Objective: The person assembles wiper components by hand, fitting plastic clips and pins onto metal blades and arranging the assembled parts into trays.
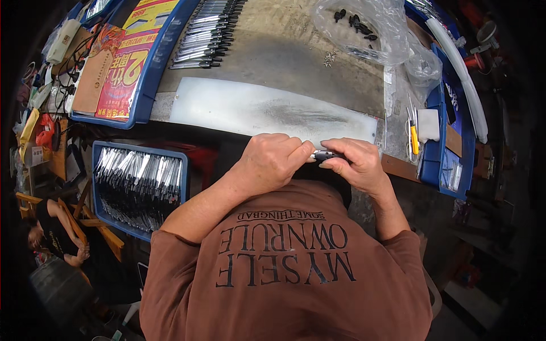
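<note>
Close to my body, just below the near edge of the table, both hands meet at a pen (pixel 323 155). My left hand (pixel 272 161) is a fist, with thumb and forefinger closed on one end of it. The thumb and fingers of my right hand (pixel 359 163) pinch its black end. Most of the pen's length is hidden inside my hands. Right beyond them lies a pale, dark-smudged strip (pixel 244 105) along the table's edge. A row of clear pens with black ends (pixel 206 35) sits further back to the left.
Left of me is a blue tray (pixel 185 170) packed with pens. A clear plastic bag (pixel 392 42) with small black parts (pixel 358 24) lies at the back, near tiny metal pieces (pixel 329 58). A yellow-handled tool (pixel 414 139) lies right. Another person (pixel 60 233) is at far left.
</note>
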The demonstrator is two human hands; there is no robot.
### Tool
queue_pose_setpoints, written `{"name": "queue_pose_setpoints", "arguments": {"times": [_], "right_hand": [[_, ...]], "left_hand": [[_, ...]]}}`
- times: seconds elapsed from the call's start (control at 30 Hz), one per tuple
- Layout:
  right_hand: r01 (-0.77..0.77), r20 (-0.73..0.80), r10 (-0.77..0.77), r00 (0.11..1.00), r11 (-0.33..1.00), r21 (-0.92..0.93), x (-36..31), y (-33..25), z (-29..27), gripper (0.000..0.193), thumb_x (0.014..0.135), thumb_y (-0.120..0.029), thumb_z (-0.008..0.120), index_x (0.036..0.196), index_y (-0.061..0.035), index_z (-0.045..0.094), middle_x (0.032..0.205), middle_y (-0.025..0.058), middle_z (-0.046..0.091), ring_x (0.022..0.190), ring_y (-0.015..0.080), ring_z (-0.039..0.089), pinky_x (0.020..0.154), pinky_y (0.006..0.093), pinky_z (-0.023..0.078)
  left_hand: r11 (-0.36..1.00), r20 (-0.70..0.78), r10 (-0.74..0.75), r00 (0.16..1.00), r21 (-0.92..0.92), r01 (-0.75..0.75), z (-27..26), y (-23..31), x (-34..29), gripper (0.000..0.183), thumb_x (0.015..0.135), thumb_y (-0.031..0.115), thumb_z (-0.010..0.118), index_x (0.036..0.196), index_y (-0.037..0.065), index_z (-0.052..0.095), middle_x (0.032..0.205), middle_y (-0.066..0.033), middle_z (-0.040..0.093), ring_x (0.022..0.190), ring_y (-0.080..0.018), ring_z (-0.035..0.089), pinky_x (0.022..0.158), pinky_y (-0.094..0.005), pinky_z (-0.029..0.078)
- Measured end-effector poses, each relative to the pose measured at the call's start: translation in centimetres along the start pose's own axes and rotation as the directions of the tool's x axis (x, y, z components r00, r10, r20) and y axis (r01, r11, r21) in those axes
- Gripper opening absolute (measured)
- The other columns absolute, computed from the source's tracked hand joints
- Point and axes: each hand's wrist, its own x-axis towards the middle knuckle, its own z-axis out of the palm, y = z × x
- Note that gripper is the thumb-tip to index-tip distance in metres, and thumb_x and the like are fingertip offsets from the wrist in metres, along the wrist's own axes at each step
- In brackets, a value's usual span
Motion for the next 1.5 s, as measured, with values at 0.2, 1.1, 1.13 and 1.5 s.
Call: {"name": "queue_pose_setpoints", "arguments": {"times": [0.2, 1.1, 1.13, 1.5], "right_hand": [[0.015, -0.023, -0.016, 1.0, 0.999, -0.044, -0.5, 0.0, 0.6, 0.021, 0.072, -0.014, 0.069, 0.085, 0.0001, 0.06, 0.062, 0.009, 0.057, 0.054, 0.0226, 0.056, 0.049, 0.031, 0.044], [-0.04, 0.036, 0.036, 0.999, 0.992, 0.12, -0.5, -0.5, 1.2, 0.02, 0.072, -0.013, 0.069, 0.083, 0.0002, 0.06, 0.062, 0.0104, 0.057, 0.054, 0.024, 0.057, 0.049, 0.0315, 0.045], [-0.014, 0.042, 0.01, 0.999, 0.997, 0.077, -0.7, -0.4, 1.3, 0.02, 0.072, -0.013, 0.069, 0.083, 0.0003, 0.059, 0.061, 0.0104, 0.056, 0.053, 0.024, 0.057, 0.049, 0.0316, 0.045], [0.074, 0.069, -0.071, 0.995, 0.997, -0.03, -0.7, -0.2, 1.3, 0.021, 0.073, -0.013, 0.068, 0.084, 0.0012, 0.057, 0.06, 0.0098, 0.053, 0.051, 0.0236, 0.055, 0.046, 0.0323, 0.043]], "left_hand": [[0.998, -0.011, 0.029, 1.0, 0.051, -0.029, 0.1, 0.2, -0.2, 0.016, 0.068, 0.007, 0.063, 0.082, 0.005, 0.054, 0.057, -0.0019, 0.045, 0.046, -0.0162, 0.047, 0.041, -0.0285, 0.038], [1.0, -0.08, -0.009, 0.997, -0.009, 0.008, 0.7, 0.7, -1.8, 0.021, 0.065, 0.005, 0.066, 0.084, 0.003, 0.056, 0.054, -0.002, 0.041, 0.043, -0.0152, 0.044, 0.039, -0.0281, 0.035], [1.0, -0.084, -0.01, 0.996, -0.019, 0.008, 0.9, 0.7, -1.9, 0.021, 0.065, 0.004, 0.066, 0.084, 0.003, 0.056, 0.054, -0.002, 0.041, 0.043, -0.0152, 0.044, 0.039, -0.0281, 0.035], [0.999, -0.072, -0.026, 0.997, -0.026, 0.024, 1.0, 0.7, -2.0, 0.021, 0.066, 0.004, 0.066, 0.085, 0.002, 0.056, 0.054, -0.0024, 0.042, 0.044, -0.0158, 0.046, 0.039, -0.0283, 0.036]]}}
